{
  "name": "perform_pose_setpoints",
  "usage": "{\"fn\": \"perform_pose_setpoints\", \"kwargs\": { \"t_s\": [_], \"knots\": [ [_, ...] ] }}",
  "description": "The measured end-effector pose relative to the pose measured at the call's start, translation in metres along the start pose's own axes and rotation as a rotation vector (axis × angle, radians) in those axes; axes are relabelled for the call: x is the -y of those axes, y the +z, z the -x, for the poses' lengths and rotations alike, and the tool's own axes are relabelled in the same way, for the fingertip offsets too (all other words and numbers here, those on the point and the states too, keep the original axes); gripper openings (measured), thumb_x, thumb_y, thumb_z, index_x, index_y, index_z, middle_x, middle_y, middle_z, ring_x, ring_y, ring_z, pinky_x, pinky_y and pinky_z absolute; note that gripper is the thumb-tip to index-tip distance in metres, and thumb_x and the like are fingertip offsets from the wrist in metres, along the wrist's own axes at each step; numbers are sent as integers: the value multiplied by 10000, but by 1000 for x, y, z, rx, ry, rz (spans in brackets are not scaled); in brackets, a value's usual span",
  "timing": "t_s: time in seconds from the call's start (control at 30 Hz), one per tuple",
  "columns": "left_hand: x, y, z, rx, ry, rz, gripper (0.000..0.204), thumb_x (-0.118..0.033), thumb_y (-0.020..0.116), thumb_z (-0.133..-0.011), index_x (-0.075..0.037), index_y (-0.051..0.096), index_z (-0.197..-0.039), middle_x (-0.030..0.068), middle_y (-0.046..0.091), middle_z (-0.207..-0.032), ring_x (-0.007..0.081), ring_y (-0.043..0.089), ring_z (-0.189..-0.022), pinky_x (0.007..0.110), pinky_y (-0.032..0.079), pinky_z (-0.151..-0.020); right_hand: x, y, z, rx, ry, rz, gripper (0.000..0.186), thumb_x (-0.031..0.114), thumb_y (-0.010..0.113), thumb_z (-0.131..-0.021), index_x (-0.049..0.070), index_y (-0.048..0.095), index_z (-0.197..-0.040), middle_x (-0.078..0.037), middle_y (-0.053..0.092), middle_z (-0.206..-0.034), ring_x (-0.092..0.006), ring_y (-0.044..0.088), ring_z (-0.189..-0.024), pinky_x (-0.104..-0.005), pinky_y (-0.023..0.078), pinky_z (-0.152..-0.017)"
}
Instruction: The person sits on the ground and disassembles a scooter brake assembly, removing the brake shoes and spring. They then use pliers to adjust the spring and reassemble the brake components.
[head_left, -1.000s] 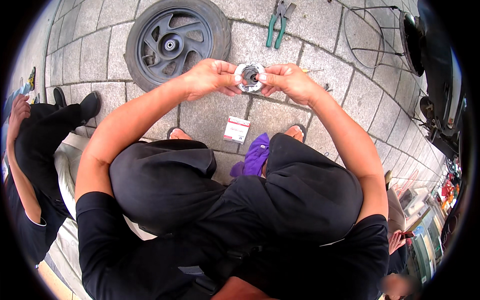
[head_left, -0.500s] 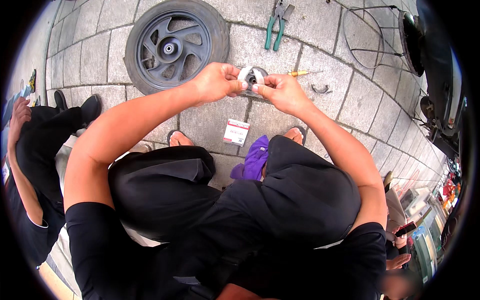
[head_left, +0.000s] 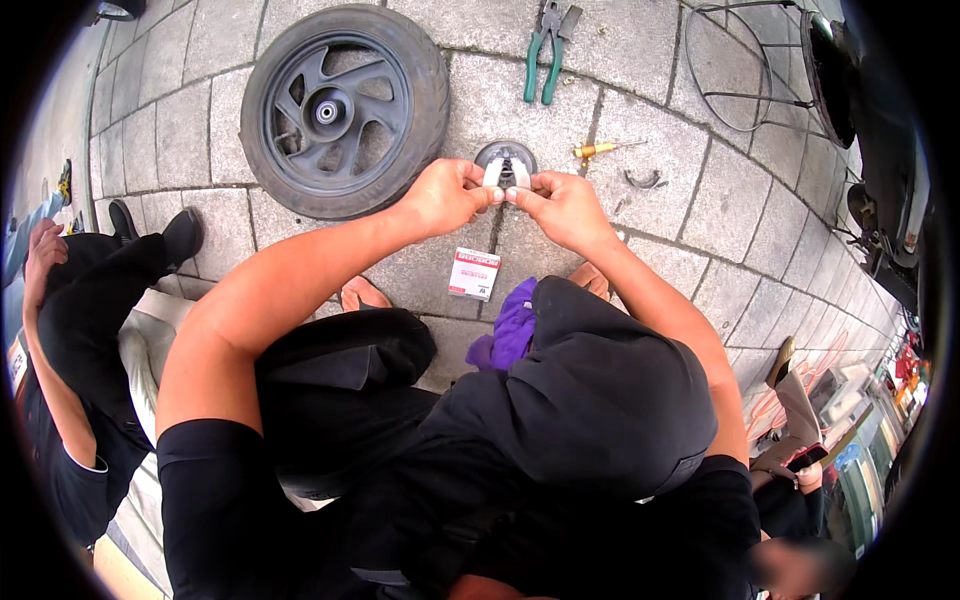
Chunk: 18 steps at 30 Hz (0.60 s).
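Disc (head_left: 506,149) partly behind pale arcs (head_left: 523,175)

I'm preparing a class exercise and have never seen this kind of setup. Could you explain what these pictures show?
There is no robot: these are a person's two bare hands. The wide, rounded view comes from a camera on that person's head, looking down, so picture left is the person's left. The left hand pinches one pale curved strip, and the right hand pinches another; whether they join is too small to tell. Just beyond them is a round grey part. On the paving lie a black wheel, green-handled pliers, a yellow-handled screwdriver, a dark curved piece and a red-and-white box. Below the box, a purple cloth shows.
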<state>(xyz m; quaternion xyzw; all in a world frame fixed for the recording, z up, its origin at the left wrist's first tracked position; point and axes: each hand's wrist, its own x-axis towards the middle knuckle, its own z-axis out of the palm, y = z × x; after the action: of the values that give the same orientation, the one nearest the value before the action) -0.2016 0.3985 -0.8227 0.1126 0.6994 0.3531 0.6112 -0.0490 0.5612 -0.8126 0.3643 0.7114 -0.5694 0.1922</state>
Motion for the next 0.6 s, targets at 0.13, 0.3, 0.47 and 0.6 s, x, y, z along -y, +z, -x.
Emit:
{"fn": "perform_pose_setpoints", "kwargs": {
  "t_s": [0.13, 0.3, 0.47, 0.6],
  "knots": [
    [2, 1, -6, 3, 3, -43, 359, -207, 800, -968, 71, 687, -1167, 109, 761, -909, 134, 686, -759, 319, 575, -686, -3, 2, -2, -50, 14, 39, 377, 342, 805, -940, -10, 786, -1074, -70, 736, -783, -103, 631, -694, -319, 516, -647],
    [0, 0, -17, 4, -36, -64, 353, -192, 783, -981, 63, 662, -1194, 117, 759, -977, 162, 720, -860, 327, 612, -732, -2, 1, -13, -79, 19, 157, 406, 379, 796, -933, -3, 791, -1067, -98, 729, -768, -134, 651, -687, -338, 527, -655],
    [6, 2, -20, 15, -91, -60, 326, -180, 753, -1005, 61, 649, -1199, 130, 756, -1020, 182, 737, -919, 335, 637, -768, 0, 4, -14, -74, 61, 178, 446, 405, 797, -914, -7, 790, -1086, -152, 751, -822, -209, 711, -755, -365, 557, -717],
    [1, -4, -24, 4, -80, -30, 331, -189, 749, -1010, 59, 652, -1206, 126, 756, -1030, 182, 735, -931, 329, 637, -774, 3, 3, -18, -69, 51, 172, 446, 394, 785, -914, -19, 783, -1084, -204, 773, -900, -304, 762, -830, -395, 585, -778]
  ]
}}
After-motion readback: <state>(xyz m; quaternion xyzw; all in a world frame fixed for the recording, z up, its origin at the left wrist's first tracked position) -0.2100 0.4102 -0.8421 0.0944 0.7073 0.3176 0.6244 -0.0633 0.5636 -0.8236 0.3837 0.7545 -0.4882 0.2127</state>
